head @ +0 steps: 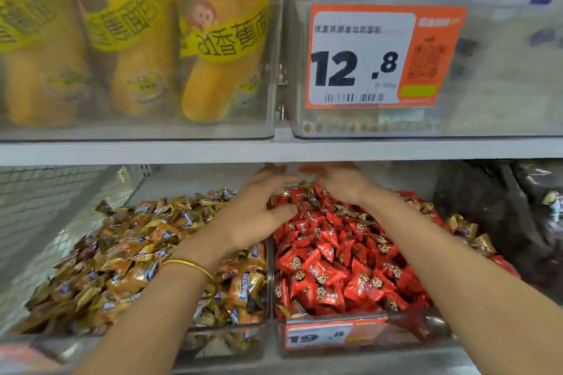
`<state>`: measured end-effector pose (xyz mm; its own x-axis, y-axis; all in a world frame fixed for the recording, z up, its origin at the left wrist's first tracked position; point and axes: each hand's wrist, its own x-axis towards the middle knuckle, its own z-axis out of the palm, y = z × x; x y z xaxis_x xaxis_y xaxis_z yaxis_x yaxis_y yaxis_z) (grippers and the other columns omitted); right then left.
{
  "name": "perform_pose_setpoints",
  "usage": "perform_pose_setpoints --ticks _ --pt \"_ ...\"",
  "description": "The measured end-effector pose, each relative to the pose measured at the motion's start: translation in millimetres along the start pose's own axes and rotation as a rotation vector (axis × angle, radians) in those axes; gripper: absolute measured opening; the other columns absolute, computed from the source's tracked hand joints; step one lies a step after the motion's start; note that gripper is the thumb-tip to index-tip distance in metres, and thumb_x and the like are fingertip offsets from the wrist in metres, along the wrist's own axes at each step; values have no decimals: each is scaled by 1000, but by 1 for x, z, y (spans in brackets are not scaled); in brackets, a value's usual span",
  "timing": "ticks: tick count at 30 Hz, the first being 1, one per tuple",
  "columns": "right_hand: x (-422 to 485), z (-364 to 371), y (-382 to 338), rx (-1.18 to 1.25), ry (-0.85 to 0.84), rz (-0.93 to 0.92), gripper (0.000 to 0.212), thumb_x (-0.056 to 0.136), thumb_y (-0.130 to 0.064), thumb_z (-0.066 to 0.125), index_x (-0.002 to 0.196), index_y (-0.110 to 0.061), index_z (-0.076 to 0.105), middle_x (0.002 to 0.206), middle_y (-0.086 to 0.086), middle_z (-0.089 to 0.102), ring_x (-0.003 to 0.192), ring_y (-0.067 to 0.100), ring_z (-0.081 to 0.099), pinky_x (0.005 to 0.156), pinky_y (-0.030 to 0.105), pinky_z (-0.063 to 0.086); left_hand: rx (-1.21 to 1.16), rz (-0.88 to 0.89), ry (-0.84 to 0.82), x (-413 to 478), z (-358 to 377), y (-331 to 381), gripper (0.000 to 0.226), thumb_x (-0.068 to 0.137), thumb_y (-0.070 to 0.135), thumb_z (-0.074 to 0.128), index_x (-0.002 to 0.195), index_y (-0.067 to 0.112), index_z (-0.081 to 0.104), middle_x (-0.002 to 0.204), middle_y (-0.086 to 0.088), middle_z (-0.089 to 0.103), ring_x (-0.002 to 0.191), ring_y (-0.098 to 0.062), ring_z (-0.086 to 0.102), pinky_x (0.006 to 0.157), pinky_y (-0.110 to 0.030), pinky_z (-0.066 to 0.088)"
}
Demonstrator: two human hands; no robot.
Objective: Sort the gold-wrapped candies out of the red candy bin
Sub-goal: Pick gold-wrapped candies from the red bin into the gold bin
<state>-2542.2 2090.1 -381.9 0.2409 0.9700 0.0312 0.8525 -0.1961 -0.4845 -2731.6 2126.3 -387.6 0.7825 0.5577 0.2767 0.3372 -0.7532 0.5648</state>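
I see the clear plastic bin of red-wrapped candies [396,335] right of the clear plastic bin of gold-wrapped candies [213,341], under a grey metal shelf [152,152]; the left hand [259,210] straddles their divide, the right hand [338,183] farther back.

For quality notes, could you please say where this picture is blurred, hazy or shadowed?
Head view: clear bin fronts haze the yellow packs; price tag small print blurs; red candies are crisp; left hand and right hand dim under the shelf.
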Motion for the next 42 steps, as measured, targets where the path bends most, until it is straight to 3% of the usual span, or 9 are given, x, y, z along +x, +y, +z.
perform_pose_setpoints --ticks 2,7,14,18,24,28,33,38,42 --pt "16 13 -9 -89 -120 -103 36 100 -31 41 134 -23 49 139 3 50 124 21 47 97 24 35 27 24 0 1 -1 0 50 88 27 58 135 35 44 144 10 36 116 13 21 87 7 12" --pt "18 31 -2 -388 -357 -130 45 90 -56 43 132 -41 47 143 1 38 132 29 32 107 49 31 166 -13 -43 1 -3 7 49 88 35 57 135 36 44 151 11 27 140 -6 14 110 -22 7" --pt "-41 -2 36 -277 -299 -206 38 94 -43 49 121 -20 61 153 -6 29 139 14 26 113 27 21 383 42 -38 11 11 41 43 93 32 48 134 20 48 154 -2 22 142 -15 15 109 -19 8" --pt "-70 -18 51 -229 -338 -192 38 95 -42 47 123 -21 60 154 -8 26 141 7 19 115 25 14 501 -142 -232 23 52 65 55 98 38 34 147 16 23 157 -9 6 144 -28 1 116 -40 3" --pt "-70 -46 56 169 -198 -64 28 97 -32 46 119 -35 63 136 -18 49 120 -5 40 89 4 25 408 -403 -538 22 83 62 62 97 53 14 150 24 4 158 -10 -7 144 -33 -7 115 -47 -4" --pt "-21 -31 42 -26 -1 -117 34 98 -15 44 128 -22 56 139 -4 50 123 9 45 80 7 26 326 -434 -423 25 80 64 55 98 43 28 143 11 31 154 -13 19 142 -33 15 116 -45 14" --pt "24 5 32 -319 -235 -148 61 90 -38 58 143 -18 36 149 7 35 134 23 35 109 30 29 150 -547 -212 22 71 60 57 92 28 43 144 10 29 152 -13 19 140 -33 18 115 -41 20" --pt "42 16 29 -427 -342 -122 73 78 -47 69 141 -32 35 144 4 36 127 28 41 103 40 39 109 -520 -171 19 73 56 57 92 25 43 146 14 27 152 -12 20 142 -28 15 116 -38 18" --pt "47 19 25 -329 -398 -99 58 78 -39 72 128 -36 43 129 2 37 115 25 46 98 41 42 91 -512 -171 16 73 57 56 93 25 43 145 14 29 152 -12 21 141 -29 17 115 -39 19"
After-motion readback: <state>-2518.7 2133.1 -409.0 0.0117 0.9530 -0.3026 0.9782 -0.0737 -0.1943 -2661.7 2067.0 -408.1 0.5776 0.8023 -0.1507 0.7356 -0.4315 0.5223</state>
